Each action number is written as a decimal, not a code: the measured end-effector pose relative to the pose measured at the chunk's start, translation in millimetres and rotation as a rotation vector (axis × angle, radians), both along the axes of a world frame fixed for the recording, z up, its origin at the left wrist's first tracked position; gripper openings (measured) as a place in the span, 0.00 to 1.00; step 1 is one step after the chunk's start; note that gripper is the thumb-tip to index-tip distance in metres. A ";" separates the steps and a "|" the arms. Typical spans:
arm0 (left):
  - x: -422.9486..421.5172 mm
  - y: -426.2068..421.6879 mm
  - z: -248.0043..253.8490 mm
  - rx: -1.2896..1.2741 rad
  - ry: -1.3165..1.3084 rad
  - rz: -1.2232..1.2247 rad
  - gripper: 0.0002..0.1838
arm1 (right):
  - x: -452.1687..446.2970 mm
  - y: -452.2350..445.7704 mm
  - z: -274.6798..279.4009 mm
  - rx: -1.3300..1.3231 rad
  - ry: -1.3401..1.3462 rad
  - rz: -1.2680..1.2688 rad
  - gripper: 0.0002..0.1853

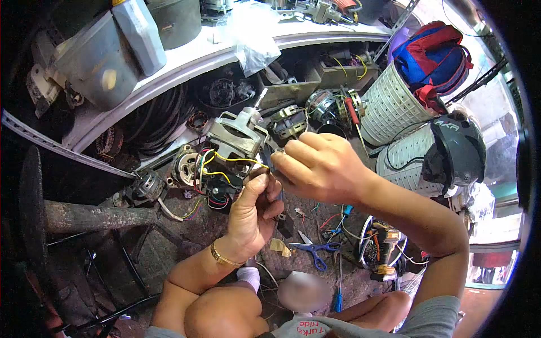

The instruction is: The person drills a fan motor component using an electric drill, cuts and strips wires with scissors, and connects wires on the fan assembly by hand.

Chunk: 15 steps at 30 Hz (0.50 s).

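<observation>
My left hand [253, 214], with a gold bracelet at the wrist, pinches a yellow wire [242, 160] near its end. Close above it, my right hand [318, 166] is closed with its fingertips at the same wire end; what exactly they grip is hidden behind the fingers. From my hands the wire runs left to a motor [189, 166] with several coloured leads. Just behind my hands a grey metal gearbox [234, 135] with an upright shaft stands on the floor. A black part [220, 188] with more leads lies beside the motor.
Blue-handled scissors [321, 248], a blue screwdriver [338, 299] and a yellow cordless drill [386, 248] lie on the floor near my knees. A red-handled screwdriver [351, 110] leans by other motors. White perforated drums [389, 107] stand right, a black helmet [457, 149] on one.
</observation>
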State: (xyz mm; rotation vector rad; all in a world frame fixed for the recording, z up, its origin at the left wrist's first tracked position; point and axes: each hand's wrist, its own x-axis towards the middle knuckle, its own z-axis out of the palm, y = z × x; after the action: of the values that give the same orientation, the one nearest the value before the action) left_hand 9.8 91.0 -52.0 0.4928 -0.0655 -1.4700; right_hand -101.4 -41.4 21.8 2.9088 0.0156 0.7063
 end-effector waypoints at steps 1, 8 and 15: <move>-0.6 0.0 1.1 0.018 -0.002 0.009 0.05 | 1.7 1.0 -3.2 0.000 -0.001 0.002 0.16; -3.0 -2.6 -0.6 0.065 -0.062 0.031 0.05 | 13.7 6.8 -8.9 0.370 -0.007 -0.057 0.05; -1.1 0.7 -3.5 -0.024 -0.069 0.042 0.06 | 7.7 -2.8 5.3 1.179 0.264 -0.182 0.08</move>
State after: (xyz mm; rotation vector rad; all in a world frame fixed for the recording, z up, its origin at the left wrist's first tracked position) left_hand 8.7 91.7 -55.5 0.5228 -0.1262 -1.4092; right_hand -93.7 -44.2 27.1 3.9717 -0.9172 0.3189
